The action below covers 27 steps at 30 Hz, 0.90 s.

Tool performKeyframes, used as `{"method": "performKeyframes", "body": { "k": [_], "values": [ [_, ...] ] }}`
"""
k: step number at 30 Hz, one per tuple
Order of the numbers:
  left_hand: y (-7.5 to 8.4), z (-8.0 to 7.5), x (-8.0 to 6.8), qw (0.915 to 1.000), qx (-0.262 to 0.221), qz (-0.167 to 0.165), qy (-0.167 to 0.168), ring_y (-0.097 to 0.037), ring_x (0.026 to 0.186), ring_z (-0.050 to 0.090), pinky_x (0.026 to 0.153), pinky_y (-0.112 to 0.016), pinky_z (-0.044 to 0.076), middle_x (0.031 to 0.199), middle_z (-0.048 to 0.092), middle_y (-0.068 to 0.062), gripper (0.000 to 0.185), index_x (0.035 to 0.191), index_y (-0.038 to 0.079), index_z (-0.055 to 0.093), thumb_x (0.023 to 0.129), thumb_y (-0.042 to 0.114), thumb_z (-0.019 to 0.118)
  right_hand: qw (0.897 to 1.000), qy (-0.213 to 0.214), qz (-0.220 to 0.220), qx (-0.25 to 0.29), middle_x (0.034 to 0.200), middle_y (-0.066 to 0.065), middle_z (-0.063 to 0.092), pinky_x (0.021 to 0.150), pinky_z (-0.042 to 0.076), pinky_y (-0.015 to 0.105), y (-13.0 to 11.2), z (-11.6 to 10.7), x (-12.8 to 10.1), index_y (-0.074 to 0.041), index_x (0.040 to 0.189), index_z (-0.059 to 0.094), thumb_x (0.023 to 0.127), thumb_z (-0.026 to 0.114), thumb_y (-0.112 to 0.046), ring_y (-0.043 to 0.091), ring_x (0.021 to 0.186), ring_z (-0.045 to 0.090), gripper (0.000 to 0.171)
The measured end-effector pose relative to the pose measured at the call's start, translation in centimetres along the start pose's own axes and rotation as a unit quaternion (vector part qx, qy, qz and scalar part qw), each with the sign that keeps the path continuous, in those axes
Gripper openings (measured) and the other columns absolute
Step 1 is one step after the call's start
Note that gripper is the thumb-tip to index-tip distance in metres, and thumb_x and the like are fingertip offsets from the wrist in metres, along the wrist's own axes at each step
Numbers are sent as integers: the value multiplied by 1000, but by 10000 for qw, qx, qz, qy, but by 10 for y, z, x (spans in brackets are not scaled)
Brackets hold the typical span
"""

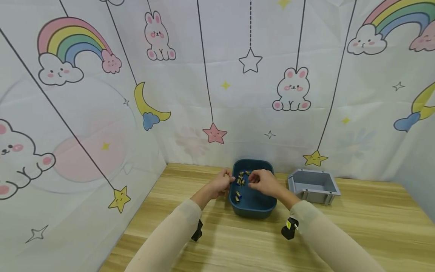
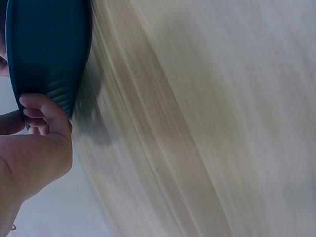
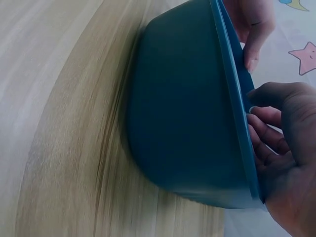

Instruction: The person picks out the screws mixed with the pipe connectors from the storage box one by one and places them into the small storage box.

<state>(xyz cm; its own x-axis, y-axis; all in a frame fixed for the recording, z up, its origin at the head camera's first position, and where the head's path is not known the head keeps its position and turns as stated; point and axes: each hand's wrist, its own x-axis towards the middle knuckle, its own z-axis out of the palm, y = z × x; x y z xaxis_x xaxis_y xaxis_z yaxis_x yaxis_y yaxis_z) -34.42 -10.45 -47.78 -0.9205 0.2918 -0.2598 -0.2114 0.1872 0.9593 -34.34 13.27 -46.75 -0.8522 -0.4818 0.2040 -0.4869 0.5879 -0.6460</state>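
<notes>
A dark blue basin (image 1: 253, 211) stands on the wooden table (image 1: 357, 234) and holds several small yellow-and-blue parts (image 1: 240, 180). My left hand (image 1: 222, 183) is at its left rim; in the left wrist view the fingers (image 2: 42, 116) curl round the rim of the basin (image 2: 49, 49). My right hand (image 1: 263, 182) reaches over the basin from the right, fingertips close to the parts. From the right wrist, curled fingers (image 3: 269, 133) lie inside the rim of the basin (image 3: 187, 113). Whether they pinch a part is hidden. The left hand's fingers (image 3: 252, 34) show at the far rim.
An open grey box (image 1: 313, 185) stands to the right of the basin near the back. A printed fabric backdrop (image 1: 217, 94) walls the table at the back and left. Bare wood lies in front of the basin and to the right.
</notes>
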Motion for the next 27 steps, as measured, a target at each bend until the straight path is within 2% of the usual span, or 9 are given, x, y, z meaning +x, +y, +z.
{"method": "performKeyframes", "body": {
  "k": [7,27],
  "values": [
    [0,1,3,9998,89,-40,163,-17,56,38,56,-34,35,64,37,1,10,113,15,42,114,21,50,9998,19,188,-86,91,1,71,77,58,38,0,5,7,0,106,74,95,79,-9,15,82,66,16],
    [-3,-1,0,9999,146,-5,56,-17,59,40,60,-35,36,67,37,1,10,115,15,42,114,22,49,9996,54,280,9,85,0,70,72,56,34,-1,34,13,-3,98,74,92,80,-6,12,77,64,9]
  ]
}}
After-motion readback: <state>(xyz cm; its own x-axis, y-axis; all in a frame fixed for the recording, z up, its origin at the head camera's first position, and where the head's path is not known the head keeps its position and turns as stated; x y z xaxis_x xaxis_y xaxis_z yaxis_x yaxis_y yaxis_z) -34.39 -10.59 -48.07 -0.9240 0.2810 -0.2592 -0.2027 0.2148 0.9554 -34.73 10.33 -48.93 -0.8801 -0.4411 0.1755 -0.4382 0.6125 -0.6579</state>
